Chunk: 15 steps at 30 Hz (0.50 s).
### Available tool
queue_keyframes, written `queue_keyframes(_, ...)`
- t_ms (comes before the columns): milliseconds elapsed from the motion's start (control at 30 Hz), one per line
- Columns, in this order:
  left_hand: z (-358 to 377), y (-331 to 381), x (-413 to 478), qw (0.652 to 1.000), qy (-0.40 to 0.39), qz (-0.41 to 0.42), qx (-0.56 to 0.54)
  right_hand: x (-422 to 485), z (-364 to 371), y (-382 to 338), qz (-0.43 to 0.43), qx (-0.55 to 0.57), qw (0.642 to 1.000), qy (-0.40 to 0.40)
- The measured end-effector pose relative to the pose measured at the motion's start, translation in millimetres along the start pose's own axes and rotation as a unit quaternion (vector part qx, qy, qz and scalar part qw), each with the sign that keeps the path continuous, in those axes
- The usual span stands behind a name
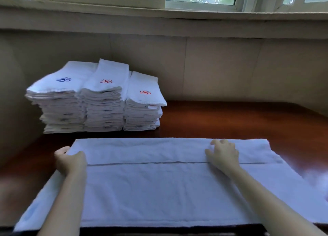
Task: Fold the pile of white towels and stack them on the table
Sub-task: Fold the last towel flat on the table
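my left hand (70, 160) pinches the left end of the towel (150, 187) lying on the near desk (230, 118); my right hand (222, 155) rests loosely spread on its folded flap. stacks (99, 101) sit far left.

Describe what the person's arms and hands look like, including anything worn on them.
The left hand and right hand are bare: no gloves, and no ring, watch or bracelet shows. Both forearms, seen against the white towel, are uncovered down to the picture's bottom edge, so no sleeve is in view. No markings or straps appear on them.
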<state>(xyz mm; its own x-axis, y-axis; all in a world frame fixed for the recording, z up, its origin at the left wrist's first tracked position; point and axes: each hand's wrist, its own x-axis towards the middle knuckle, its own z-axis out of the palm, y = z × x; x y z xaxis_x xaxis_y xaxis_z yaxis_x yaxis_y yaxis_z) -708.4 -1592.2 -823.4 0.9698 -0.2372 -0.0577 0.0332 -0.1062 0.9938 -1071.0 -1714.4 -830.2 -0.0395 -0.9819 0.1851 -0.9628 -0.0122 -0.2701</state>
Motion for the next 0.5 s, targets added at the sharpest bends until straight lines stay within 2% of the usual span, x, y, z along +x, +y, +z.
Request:
queue_keyframes(100,5.1,-9.0,5.4,0.985,-0.113,0.066,0.111,-24.3,21.2,-47.0,-0.214,0.019,0.976,-0.040)
queue_keyframes(167,-3.7,-9.6,15.6,0.978,-0.114,0.088,0.148,-33.0,26.7,-61.2,-0.295,0.021,0.954,-0.059)
queue_keyframes(300,-11.2,-10.9,20.9,0.965,-0.106,0.147,0.189,-34.7,23.2,-61.9,-0.313,0.008,0.950,0.015)
queue_keyframes(433,-21.8,-9.3,28.6,0.966,-0.077,0.170,0.179,-38.0,24.5,-64.7,-0.405,0.017,0.895,0.186)
queue_keyframes(500,-25.3,-8.4,29.5,0.962,-0.058,0.187,0.191,-42.3,22.0,-66.0,-0.412,0.040,0.882,0.225)
